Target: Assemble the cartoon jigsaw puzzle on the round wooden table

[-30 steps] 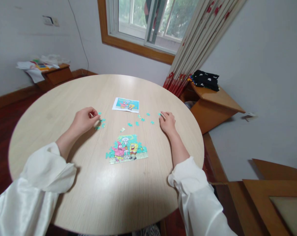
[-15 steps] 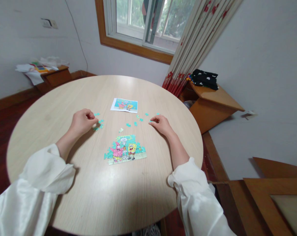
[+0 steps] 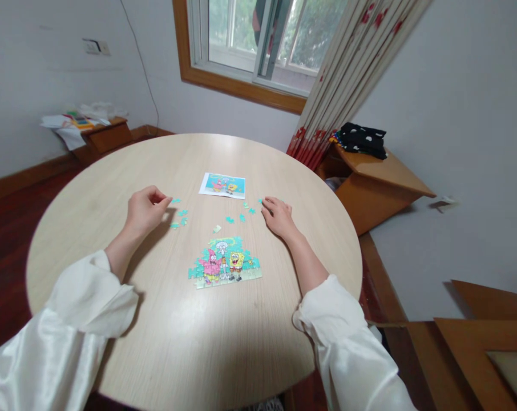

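My left hand [image 3: 147, 210] is closed in a pinch at the left of the table, its fingertips beside a teal jigsaw piece [image 3: 176, 200]. Whatever lies between those fingers is too small to make out. Several loose pieces [image 3: 183, 213] lie just below and right of it. Across the table, my right hand [image 3: 278, 217] rests with thumb and fingers apart, fingertips by another teal piece [image 3: 260, 201]; its palm hides the tabletop beneath. Between and nearer me sits the partly joined cartoon jigsaw puzzle [image 3: 224, 264]. More loose pieces [image 3: 230, 220] lie above it.
A printed reference picture [image 3: 223, 185] lies beyond the pieces on the round wooden table [image 3: 177, 342]. Past the table stand a cabinet with a black cloth [image 3: 363, 140], a long curtain [image 3: 327, 85] and a low stand with papers [image 3: 106, 134].
My left hand has moved up from the lower loose pieces, uncovering them. My right hand has shifted slightly up and left, its fingers loosening from a pinch. The view has turned slightly left.
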Available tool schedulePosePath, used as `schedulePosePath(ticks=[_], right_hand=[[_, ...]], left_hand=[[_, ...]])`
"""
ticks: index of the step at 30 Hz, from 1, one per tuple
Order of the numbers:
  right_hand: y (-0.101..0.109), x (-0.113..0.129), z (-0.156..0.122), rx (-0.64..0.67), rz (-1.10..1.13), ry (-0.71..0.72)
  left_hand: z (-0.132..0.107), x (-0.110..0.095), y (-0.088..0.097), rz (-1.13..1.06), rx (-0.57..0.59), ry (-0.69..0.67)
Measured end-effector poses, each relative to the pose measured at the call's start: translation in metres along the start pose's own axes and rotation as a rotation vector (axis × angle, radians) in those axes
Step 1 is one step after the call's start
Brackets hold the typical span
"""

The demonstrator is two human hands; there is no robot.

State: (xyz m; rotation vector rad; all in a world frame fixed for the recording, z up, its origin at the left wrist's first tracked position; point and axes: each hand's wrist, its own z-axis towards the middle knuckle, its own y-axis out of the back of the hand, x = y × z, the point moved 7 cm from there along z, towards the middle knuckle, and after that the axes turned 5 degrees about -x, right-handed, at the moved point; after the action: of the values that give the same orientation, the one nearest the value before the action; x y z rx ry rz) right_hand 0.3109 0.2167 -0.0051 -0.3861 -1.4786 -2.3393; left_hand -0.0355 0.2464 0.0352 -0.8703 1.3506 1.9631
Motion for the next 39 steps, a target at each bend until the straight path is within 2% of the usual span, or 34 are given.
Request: schedulePosePath(ticks=[3, 8, 12, 16, 19, 21, 26, 32, 39], right_hand=[[-0.001, 0.001, -0.001, 0.026, 0.017, -0.003], [0.0, 0.001, -0.002, -0.009, 0.08, 0.006], [0.0, 0.0, -0.001, -0.045, 0.119, 0.017], [0.002, -0.004, 0.0, -0.098, 0.126, -0.009], [0.003, -0.006, 0.0, -0.12, 0.125, -0.016], [0.003, -0.006, 0.0, -0.123, 0.129, -0.017], [0.004, -0.006, 0.0, -0.129, 0.127, -0.018], [0.005, -0.005, 0.0, -0.127, 0.113, -0.016], [0.004, -0.006, 0.0, -0.126, 0.108, -0.03]], left_hand=[[0.006, 0.01, 0.002, -0.026, -0.037, 0.035], [0.013, 0.024, 0.002, -0.035, -0.074, 0.057], [0.012, 0.02, -0.006, 0.077, 0.003, -0.047], [0.006, 0.01, -0.02, 0.171, 0.148, -0.176], [0.001, 0.008, -0.028, 0.214, 0.266, -0.196], [0.0, 0.008, -0.03, 0.228, 0.304, -0.196], [0.002, 0.013, -0.032, 0.245, 0.305, -0.188], [0.003, 0.021, -0.036, 0.134, 0.338, -0.133], [0.001, 0.021, -0.037, 0.059, 0.345, -0.079]])
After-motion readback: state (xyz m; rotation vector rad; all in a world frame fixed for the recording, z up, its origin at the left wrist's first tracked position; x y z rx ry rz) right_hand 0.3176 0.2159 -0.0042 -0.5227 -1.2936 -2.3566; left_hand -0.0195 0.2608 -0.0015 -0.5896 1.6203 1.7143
